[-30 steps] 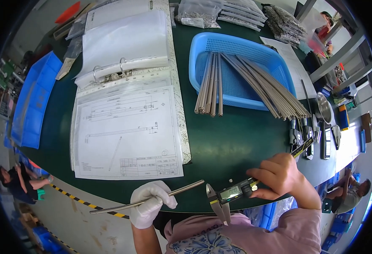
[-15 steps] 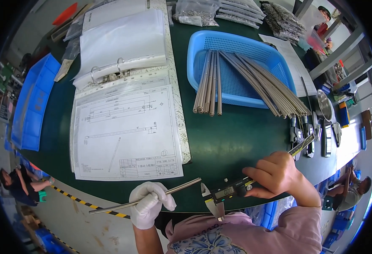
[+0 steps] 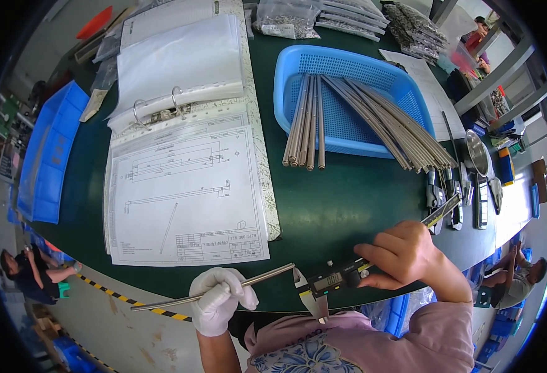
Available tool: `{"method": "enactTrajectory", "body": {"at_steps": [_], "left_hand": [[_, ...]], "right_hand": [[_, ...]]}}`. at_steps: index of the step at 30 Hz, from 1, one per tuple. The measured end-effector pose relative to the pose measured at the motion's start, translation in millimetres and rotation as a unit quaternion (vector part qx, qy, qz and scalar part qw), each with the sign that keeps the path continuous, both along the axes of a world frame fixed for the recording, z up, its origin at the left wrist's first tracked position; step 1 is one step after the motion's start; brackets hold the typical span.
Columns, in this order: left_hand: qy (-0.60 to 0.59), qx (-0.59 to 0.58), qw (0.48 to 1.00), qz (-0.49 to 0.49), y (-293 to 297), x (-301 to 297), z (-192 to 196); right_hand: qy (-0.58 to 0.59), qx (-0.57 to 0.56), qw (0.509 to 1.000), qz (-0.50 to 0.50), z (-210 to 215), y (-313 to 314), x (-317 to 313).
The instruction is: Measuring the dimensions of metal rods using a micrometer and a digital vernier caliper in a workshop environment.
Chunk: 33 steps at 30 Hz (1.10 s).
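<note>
So the gloved left hand [image 3: 218, 299] is wrapped tight around a thin metal rod [image 3: 214, 295] just past the near edge of the green table [image 3: 342, 205], rod tip pointing at the digital caliper [image 3: 348, 273]. The bare right hand [image 3: 404, 252] pinches the caliper body, thumb on the slider. Jaws look open, I think, rod tip just beside them. A blue basket [image 3: 348, 93] of rods sits toward the far edge.

Bright even light, sharp centre; fisheye-bent edges, black rim
</note>
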State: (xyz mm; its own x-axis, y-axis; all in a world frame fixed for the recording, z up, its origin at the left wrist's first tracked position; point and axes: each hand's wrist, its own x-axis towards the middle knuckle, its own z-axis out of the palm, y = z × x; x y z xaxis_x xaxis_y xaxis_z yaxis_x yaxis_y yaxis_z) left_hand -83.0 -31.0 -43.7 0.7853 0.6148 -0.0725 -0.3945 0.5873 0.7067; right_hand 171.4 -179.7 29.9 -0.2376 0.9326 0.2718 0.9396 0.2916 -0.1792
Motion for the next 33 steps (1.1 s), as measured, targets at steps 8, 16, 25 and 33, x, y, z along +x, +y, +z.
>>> {"method": "enactTrajectory", "body": {"at_steps": [8,16,25,33], "left_hand": [[-0.001,0.004,1.000,-0.003,0.6,-0.3,-0.5],[0.008,-0.001,1.000,-0.001,1.0,0.5,-0.3],[0.014,0.007,1.000,0.009,0.2,0.2,-0.7],[0.021,0.021,1.000,-0.001,2.5,0.8,0.0]], "right_hand": [[0.006,-0.018,1.000,0.001,0.6,-0.8,-1.0],[0.004,-0.040,0.999,0.007,2.6,-1.1,-1.8],[0.009,-0.028,0.999,0.012,0.7,-1.6,-0.9],[0.008,-0.021,1.000,0.003,2.1,-1.3,1.1]]}}
